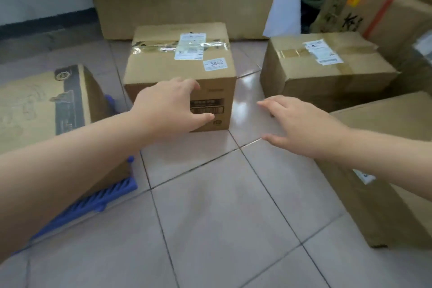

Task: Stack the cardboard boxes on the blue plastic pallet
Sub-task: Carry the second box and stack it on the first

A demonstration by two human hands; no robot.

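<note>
Both hands reached for the taped box (180, 72) on the floor just right of the blue pallet (93, 201) — left hand (168, 105) spread against its near face, right hand (301, 124) open beside it, holding nothing — so gripping opposite sides low seemed wisest.
</note>
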